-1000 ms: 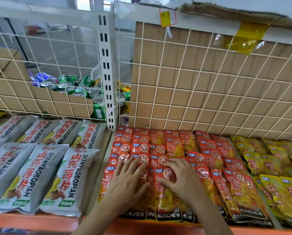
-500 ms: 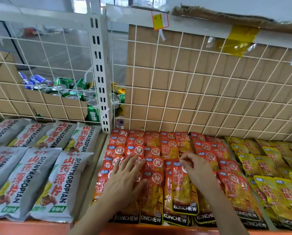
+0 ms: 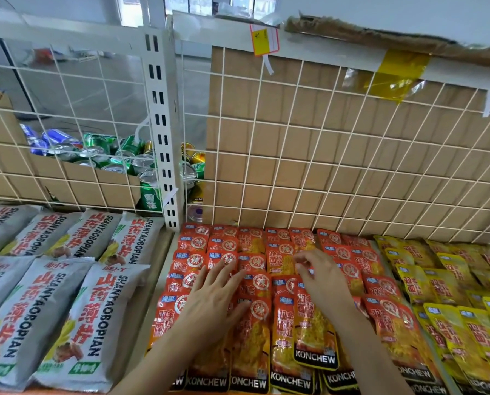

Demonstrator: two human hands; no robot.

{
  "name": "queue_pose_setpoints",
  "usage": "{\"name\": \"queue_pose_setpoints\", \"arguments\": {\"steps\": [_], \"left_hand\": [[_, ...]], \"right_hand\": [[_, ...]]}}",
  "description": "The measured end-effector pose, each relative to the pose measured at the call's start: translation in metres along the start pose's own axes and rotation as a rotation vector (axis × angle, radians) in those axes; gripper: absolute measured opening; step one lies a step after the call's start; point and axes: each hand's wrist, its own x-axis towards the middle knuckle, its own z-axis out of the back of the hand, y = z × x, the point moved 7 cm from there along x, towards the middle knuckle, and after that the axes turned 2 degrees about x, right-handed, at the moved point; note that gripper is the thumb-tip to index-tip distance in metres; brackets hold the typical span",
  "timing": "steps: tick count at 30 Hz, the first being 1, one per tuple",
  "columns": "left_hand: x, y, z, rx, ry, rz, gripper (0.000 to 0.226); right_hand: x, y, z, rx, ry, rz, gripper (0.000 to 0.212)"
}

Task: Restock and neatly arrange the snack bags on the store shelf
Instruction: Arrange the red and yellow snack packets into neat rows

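Observation:
Red KONCHEW snack bags point(image 3: 249, 332) lie in overlapping rows on the middle of the shelf. My left hand point(image 3: 212, 297) rests flat on the left rows with its fingers spread. One red bag point(image 3: 315, 334) lies on top of the others, slightly askew. My right hand point(image 3: 320, 277) has curled fingers at this bag's top edge and pinches it. Both forearms reach in from the bottom of the view.
Grey SHANYAOBOPIAN bags point(image 3: 76, 317) fill the shelf to the left, and yellow snack bags point(image 3: 449, 295) lie in rows to the right. A white wire grid point(image 3: 323, 155) backed by cardboard closes the rear. A white upright post point(image 3: 161, 124) divides the bays, with drink cans point(image 3: 110, 155) behind it.
My right hand has drawn the top red bag up and to the right along the rows. My left hand stays flat on the left rows. The view has tilted up slightly.

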Motion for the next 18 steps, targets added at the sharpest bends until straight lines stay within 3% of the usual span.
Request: {"name": "queue_pose_setpoints", "arguments": {"steps": [6,13,18], "left_hand": [[0.014,0.003,0.002,0.015,-0.008,0.014,0.114],[0.026,0.011,0.008,0.003,0.019,0.017,0.103],[0.030,0.014,0.007,0.007,0.042,0.008,0.102]], "right_hand": [[0.033,0.026,-0.031,-0.102,0.201,0.066,0.028],[0.053,0.037,-0.058,-0.321,0.373,0.080,0.042],[0.061,0.031,-0.060,-0.163,0.362,-0.012,0.027]]}}
